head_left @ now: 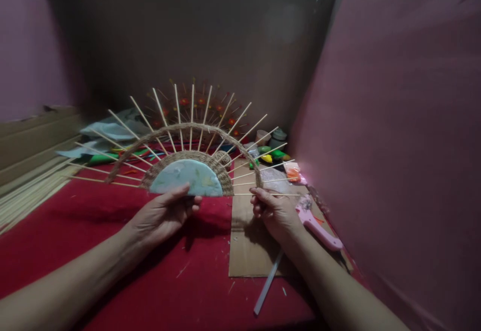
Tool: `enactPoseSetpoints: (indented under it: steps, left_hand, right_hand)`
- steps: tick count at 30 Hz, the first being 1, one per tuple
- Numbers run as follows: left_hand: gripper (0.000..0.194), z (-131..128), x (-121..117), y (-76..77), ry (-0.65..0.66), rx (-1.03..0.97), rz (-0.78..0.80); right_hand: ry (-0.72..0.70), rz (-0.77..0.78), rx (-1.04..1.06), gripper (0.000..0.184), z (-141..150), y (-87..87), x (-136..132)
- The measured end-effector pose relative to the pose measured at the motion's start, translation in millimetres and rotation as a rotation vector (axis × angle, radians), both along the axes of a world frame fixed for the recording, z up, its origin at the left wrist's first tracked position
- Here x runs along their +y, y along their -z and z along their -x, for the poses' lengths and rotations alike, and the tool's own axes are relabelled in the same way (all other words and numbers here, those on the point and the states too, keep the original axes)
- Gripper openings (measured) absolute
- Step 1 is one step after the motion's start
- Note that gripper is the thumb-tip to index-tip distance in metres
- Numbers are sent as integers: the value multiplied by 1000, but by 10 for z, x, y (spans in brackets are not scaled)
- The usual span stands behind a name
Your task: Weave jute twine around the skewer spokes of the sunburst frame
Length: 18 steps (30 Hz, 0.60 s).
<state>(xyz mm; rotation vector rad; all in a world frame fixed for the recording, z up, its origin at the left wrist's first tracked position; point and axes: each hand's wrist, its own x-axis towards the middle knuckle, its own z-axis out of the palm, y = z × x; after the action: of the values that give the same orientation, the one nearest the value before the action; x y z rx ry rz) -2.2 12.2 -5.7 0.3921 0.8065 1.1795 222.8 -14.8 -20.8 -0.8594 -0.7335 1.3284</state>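
Observation:
A half-round fan-shaped craft is held up over the table. Its pale blue centre has a rim of woven twine, and several thin wooden sticks spread out from it. A twine-covered arch crosses the sticks partway along. My left hand is closed on the flat lower edge of the centre, thumb in front and fingers behind. My right hand pinches the right end of the arch, by the lowest stick on that side.
On the red cloth lies a cardboard sheet with a pink glue gun and its pale glue stick. Loose sticks lie left. Behind are a twine ball, coloured packets and a flowered fan near the wall.

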Motion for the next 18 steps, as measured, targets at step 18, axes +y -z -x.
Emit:
enactPoseSetpoints:
  steps: [18]
  left_hand:
    - [12,81,29,-59,24,34,-66]
  right_hand:
    - [-97,63,15,27,-25,84,9]
